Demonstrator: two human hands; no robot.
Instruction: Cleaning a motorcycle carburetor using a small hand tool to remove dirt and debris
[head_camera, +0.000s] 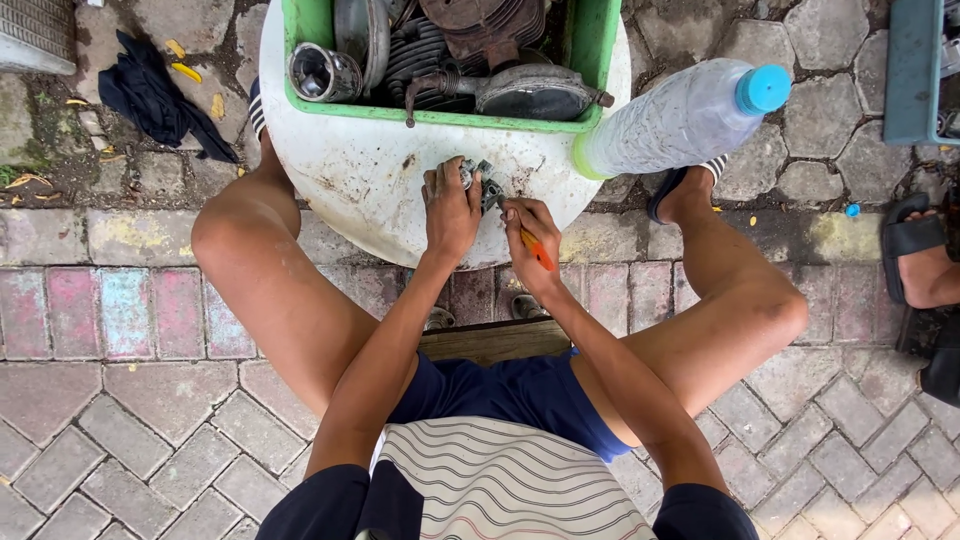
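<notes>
- Head view: the left hand (448, 212) is closed over a small grey metal engine part (482, 181), pressing it down on the round white surface (370, 180).
- The right hand (530, 238) grips an orange-handled screwdriver (536, 250), its tip at the part.
- Behind the part, a green plastic crate (440, 115) of dark, greasy engine parts stands on the same surface.
- A clear plastic bottle with a blue cap (680, 115) lies tilted at the surface's right edge.
- A black cloth (155, 95) lies on the paving, well left.
</notes>
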